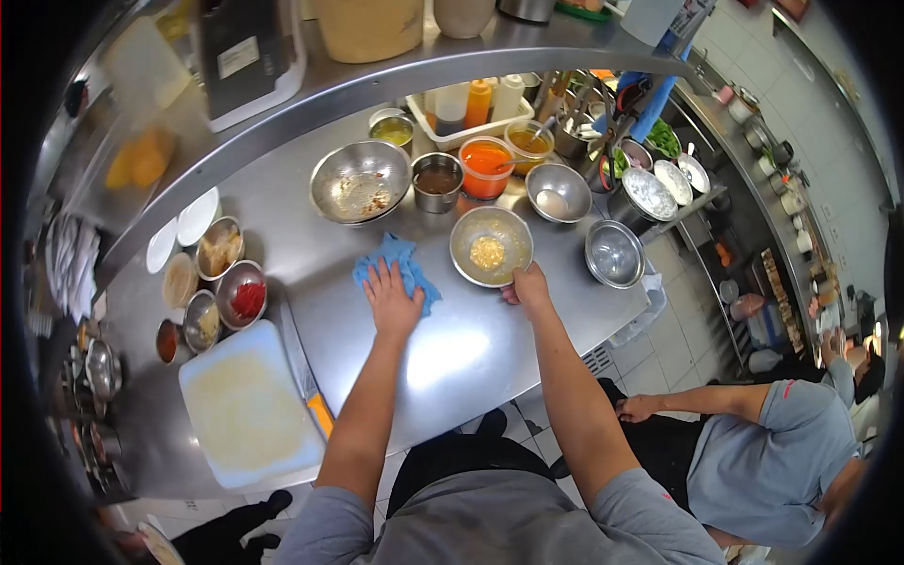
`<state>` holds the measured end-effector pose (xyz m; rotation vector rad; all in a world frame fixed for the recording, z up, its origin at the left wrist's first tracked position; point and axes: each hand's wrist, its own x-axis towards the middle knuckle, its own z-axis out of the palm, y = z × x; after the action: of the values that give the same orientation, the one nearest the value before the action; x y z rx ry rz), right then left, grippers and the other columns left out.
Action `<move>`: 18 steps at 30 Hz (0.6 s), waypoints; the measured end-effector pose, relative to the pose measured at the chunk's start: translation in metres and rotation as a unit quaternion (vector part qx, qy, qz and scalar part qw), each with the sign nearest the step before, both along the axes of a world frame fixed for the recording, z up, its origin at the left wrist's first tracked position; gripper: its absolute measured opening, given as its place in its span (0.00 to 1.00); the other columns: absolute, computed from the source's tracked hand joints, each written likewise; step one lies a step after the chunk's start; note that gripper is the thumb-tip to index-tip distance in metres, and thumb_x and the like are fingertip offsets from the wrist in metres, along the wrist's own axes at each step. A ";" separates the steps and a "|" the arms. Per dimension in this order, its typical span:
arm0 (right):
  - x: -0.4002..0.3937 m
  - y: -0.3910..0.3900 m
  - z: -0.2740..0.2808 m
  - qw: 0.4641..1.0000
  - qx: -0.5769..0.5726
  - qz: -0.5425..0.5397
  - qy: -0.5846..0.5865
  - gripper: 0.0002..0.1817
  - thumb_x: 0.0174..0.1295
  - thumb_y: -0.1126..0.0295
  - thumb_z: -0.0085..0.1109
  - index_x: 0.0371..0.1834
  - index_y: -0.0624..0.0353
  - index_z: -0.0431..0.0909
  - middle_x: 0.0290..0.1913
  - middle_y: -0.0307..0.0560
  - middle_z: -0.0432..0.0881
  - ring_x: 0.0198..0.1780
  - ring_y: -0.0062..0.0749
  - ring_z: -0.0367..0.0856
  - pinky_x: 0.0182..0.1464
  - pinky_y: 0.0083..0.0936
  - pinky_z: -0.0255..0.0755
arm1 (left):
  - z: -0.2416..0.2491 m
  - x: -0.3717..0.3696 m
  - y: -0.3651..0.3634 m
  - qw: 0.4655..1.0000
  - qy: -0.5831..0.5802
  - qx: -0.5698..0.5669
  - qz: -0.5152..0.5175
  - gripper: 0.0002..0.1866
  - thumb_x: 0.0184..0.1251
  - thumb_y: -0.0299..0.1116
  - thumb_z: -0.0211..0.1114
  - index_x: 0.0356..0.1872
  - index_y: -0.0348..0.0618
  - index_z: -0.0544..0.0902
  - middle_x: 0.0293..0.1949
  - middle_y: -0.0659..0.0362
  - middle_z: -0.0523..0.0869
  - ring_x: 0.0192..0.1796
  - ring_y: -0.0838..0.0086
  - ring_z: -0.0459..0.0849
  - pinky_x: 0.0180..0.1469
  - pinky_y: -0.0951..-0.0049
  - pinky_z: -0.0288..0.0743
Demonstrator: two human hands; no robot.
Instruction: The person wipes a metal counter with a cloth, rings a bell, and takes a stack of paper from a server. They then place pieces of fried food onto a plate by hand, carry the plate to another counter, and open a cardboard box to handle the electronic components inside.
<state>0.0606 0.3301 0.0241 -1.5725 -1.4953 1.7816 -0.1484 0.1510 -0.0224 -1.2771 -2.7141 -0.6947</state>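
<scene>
My left hand lies flat with spread fingers on a crumpled blue cloth on the steel table. My right hand pinches the near right rim of a small metal bowl. Inside that bowl sits a pale yellow, chopped-looking food. Just behind it stand a pot of brown sauce and a clear tub of orange-red liquid. A larger metal bowl with food scraps is beyond the cloth.
On the left are a cutting board, a knife with a yellow handle and several small bowls, one with red strips. Two metal bowls stand to the right. A co-worker is close on my right. A steel shelf overhangs the back.
</scene>
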 end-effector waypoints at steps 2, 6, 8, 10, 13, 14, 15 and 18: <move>0.016 -0.008 0.009 1.000 0.015 -0.014 -0.014 0.16 0.68 0.66 0.47 0.54 0.65 0.70 0.31 0.48 0.83 0.22 0.27 0.79 0.24 0.24 0.75 | 0.000 -0.026 0.032 1.000 -0.010 -0.004 -0.022 0.35 0.60 0.46 0.63 0.68 0.39 0.71 0.75 0.44 0.61 0.78 0.45 0.52 0.78 0.43 0.39; 0.084 -0.051 0.012 0.999 0.002 -0.039 0.014 0.14 0.66 0.71 0.49 0.51 0.67 0.73 0.29 0.47 0.82 0.22 0.27 0.80 0.25 0.24 0.76 | 0.003 -0.039 0.078 0.995 -0.056 -0.010 -0.087 0.34 0.56 0.45 0.62 0.65 0.42 0.73 0.73 0.47 0.65 0.77 0.48 0.56 0.78 0.44 0.41; 0.116 -0.083 0.017 0.997 -0.009 -0.083 -0.006 0.17 0.66 0.71 0.49 0.55 0.67 0.73 0.30 0.45 0.81 0.22 0.25 0.78 0.27 0.22 0.77 | 0.000 -0.015 0.086 0.987 -0.055 -0.017 -0.153 0.34 0.55 0.45 0.62 0.65 0.43 0.73 0.73 0.48 0.65 0.77 0.49 0.56 0.78 0.45 0.42; 0.145 -0.111 0.009 0.993 -0.029 -0.118 0.005 0.18 0.67 0.71 0.49 0.58 0.67 0.72 0.32 0.45 0.81 0.22 0.25 0.78 0.27 0.22 0.77 | 0.000 0.006 0.099 0.972 -0.057 -0.027 -0.228 0.34 0.55 0.45 0.62 0.65 0.43 0.73 0.74 0.48 0.65 0.77 0.50 0.56 0.78 0.45 0.42; 0.180 -0.156 0.007 0.983 -0.055 -0.176 0.020 0.20 0.67 0.72 0.49 0.61 0.67 0.71 0.34 0.45 0.81 0.23 0.23 0.77 0.28 0.22 0.77 | -0.003 0.030 0.129 0.970 -0.029 -0.003 -0.239 0.35 0.56 0.44 0.62 0.67 0.44 0.72 0.74 0.50 0.64 0.78 0.51 0.55 0.79 0.46 0.41; 0.183 -0.166 0.007 0.979 -0.062 -0.191 0.032 0.20 0.67 0.72 0.50 0.61 0.66 0.71 0.35 0.45 0.81 0.23 0.23 0.77 0.28 0.22 0.78 | -0.004 0.032 0.144 0.969 -0.022 0.002 -0.246 0.35 0.57 0.45 0.62 0.68 0.45 0.71 0.75 0.50 0.64 0.78 0.52 0.55 0.79 0.47 0.41; 0.185 -0.173 0.009 0.979 -0.057 -0.195 0.022 0.18 0.67 0.73 0.49 0.60 0.66 0.71 0.37 0.45 0.82 0.23 0.23 0.78 0.28 0.21 0.77 | -0.004 0.037 0.157 0.968 -0.016 0.007 -0.252 0.36 0.58 0.45 0.62 0.69 0.46 0.71 0.75 0.50 0.64 0.79 0.52 0.54 0.79 0.47 0.40; 0.186 -0.184 0.015 0.969 -0.043 -0.237 0.049 0.17 0.67 0.74 0.49 0.58 0.65 0.72 0.36 0.45 0.82 0.23 0.24 0.78 0.27 0.21 0.76 | -0.008 0.062 0.174 0.945 -0.024 -0.025 -0.325 0.37 0.59 0.47 0.62 0.71 0.47 0.69 0.76 0.51 0.62 0.79 0.52 0.53 0.79 0.46 0.38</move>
<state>0.2467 0.1466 0.0391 -1.6800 -0.9059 1.6287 -0.0864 0.3249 -0.0308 -2.2249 -2.3247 -0.6991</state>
